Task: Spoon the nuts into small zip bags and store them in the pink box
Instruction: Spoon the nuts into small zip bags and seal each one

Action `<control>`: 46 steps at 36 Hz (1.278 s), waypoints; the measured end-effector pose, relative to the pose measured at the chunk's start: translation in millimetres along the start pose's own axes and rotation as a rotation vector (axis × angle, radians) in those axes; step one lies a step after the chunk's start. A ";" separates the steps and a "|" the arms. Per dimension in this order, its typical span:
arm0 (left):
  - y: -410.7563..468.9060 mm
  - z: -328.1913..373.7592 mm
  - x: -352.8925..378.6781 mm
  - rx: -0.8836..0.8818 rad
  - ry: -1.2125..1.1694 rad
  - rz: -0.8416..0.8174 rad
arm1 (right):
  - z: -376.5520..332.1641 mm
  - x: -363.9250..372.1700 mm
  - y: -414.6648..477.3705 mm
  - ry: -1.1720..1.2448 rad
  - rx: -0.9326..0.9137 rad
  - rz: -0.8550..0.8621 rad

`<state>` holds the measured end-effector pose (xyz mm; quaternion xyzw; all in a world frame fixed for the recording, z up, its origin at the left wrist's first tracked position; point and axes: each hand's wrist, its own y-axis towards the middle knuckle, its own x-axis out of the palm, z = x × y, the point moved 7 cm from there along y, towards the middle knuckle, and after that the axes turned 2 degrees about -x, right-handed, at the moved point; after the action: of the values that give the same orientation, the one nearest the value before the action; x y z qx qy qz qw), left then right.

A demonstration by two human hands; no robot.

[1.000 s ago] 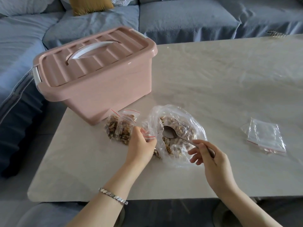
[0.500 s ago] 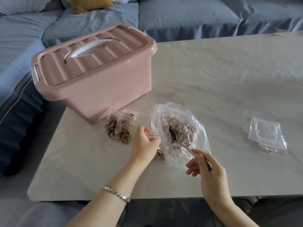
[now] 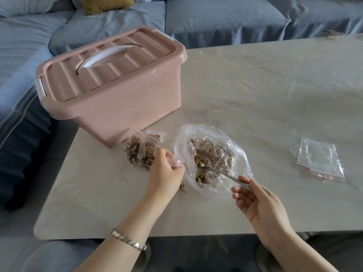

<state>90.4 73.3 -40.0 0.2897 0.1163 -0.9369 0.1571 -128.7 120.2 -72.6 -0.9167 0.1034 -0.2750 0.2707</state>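
Status: two filled zip bags (image 3: pixel 141 152) lie beside the pink box (image 3: pixel 117 95) (lid on, not yet loaded). My left hand (image 3: pixel 165 173) pinches a small zip bag (image 3: pixel 176 162). My right hand (image 3: pixel 261 205) grips the spoon (image 3: pixel 229 176), its bowl inside the walnut bag (image 3: pixel 212 156). Empty zip bags (image 3: pixel 322 160) lie unfilled.

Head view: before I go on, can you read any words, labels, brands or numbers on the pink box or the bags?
No text can be read anywhere in this view.
The pink box has a plain lid and plain walls, with no label.
The filled zip bags and the empty zip bags show only red seal strips, no print.
The big nut bag is plain clear plastic.
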 end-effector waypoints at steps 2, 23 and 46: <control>-1.6 -3.5 -4.3 -0.003 0.046 0.004 | -7.9 -1.1 -0.6 -0.029 -0.041 -0.005; -24.7 0.4 15.3 0.091 -0.351 -0.003 | -105.7 24.6 -17.4 -0.368 -0.269 -0.094; -25.0 6.2 18.6 0.305 -0.198 -0.049 | -88.6 123.9 -67.1 -1.478 -0.933 -0.565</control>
<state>63.6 90.3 -42.7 0.2137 -0.0363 -0.9712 0.0991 -73.2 95.2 82.2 -0.8670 -0.2234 0.3945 -0.2066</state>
